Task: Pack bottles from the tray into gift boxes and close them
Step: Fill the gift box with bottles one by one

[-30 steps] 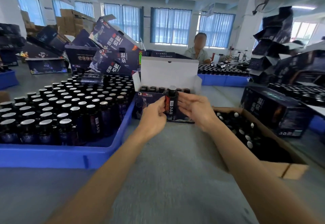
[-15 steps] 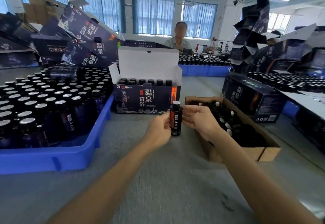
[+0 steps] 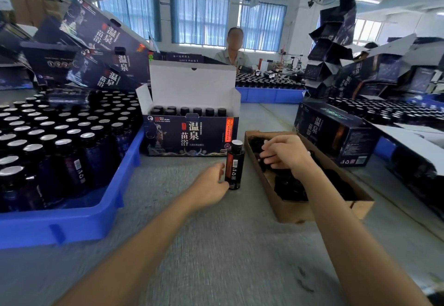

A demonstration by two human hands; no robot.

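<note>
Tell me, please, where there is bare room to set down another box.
The widest bare patch is the grey tabletop nearest you, between the blue tray and the cardboard box. A narrower strip runs between the open gift box and the closed gift box. Tray and cardboard box are crowded.

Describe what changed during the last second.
The dark silver-capped bottle came down onto the grey table. The right hand let go and reached into the brown cardboard tray. The left hand still holds it; the open dark gift box stayed put.
</note>
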